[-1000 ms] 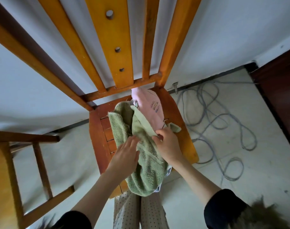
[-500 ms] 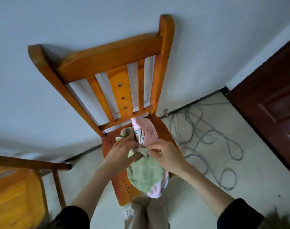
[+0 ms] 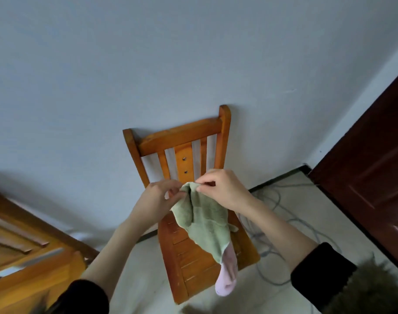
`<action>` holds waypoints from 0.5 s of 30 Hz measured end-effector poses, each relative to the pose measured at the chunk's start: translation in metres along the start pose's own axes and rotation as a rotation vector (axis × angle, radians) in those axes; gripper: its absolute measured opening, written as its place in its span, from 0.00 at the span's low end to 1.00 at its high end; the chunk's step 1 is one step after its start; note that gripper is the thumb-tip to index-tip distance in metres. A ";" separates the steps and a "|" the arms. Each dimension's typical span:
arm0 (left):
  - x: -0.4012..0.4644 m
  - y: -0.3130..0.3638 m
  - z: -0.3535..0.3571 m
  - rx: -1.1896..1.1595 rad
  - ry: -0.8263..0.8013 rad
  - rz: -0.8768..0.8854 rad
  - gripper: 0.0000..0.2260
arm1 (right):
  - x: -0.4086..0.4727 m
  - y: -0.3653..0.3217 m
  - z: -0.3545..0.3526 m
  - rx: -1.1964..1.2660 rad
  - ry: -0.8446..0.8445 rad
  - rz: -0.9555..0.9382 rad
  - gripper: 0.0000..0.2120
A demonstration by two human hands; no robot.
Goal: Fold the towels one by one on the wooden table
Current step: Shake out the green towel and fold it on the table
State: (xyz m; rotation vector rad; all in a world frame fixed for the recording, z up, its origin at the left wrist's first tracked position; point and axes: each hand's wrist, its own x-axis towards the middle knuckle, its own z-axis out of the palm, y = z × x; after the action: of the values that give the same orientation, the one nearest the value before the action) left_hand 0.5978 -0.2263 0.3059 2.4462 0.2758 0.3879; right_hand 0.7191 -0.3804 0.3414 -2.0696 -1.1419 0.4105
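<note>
Green towel hangs over the wooden chair; our left hand and right hand each pinch its top edge.

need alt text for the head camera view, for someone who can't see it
Two bare hands, left hand and right hand, pinch the top edge of a green terry towel and hold it up in front of an orange wooden slat-back chair standing against a pale wall. A pink cloth hangs below the towel's lower end, and grey cables lie on the floor beside the chair.
</note>
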 end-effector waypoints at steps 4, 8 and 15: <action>-0.013 0.026 -0.037 0.063 0.174 -0.061 0.02 | 0.002 -0.037 -0.021 -0.041 -0.017 -0.094 0.08; -0.034 0.061 -0.074 0.028 0.350 -0.115 0.03 | -0.004 -0.076 -0.041 -0.051 0.005 -0.212 0.08; -0.055 0.138 -0.135 0.094 0.541 -0.110 0.06 | -0.026 -0.121 -0.068 -0.019 0.107 -0.293 0.11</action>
State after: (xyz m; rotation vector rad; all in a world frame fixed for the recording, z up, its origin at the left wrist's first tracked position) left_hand 0.5145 -0.2727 0.4827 2.3598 0.6653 1.0054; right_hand 0.6717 -0.3901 0.4746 -1.8768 -1.3618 0.1457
